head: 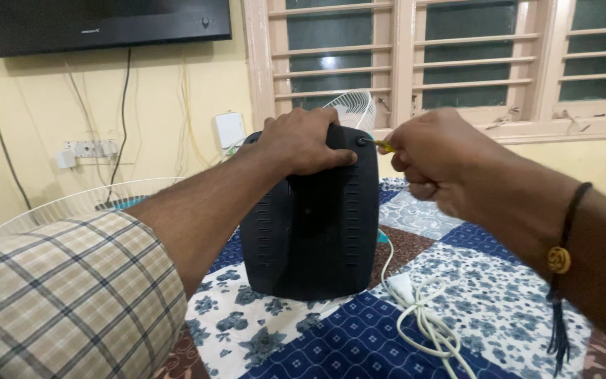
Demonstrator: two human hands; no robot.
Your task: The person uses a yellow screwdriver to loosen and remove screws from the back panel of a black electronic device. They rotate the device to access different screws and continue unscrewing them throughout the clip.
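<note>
Head view. Black plastic fan motor housing (311,224) stands upright on the patchwork floral bedspread (499,309), near its far edge, vented back facing the camera. Left hand (304,140) clamps down over the housing's top, fingers spread across it. Right hand (435,163) is clenched on a yellow-handled screwdriver (383,146), tip at a screw hole in the housing's upper right corner. White power cord (426,319) lies coiled just right of the housing base. White fan grille (64,203) rests at the bedspread's left edge.
</note>
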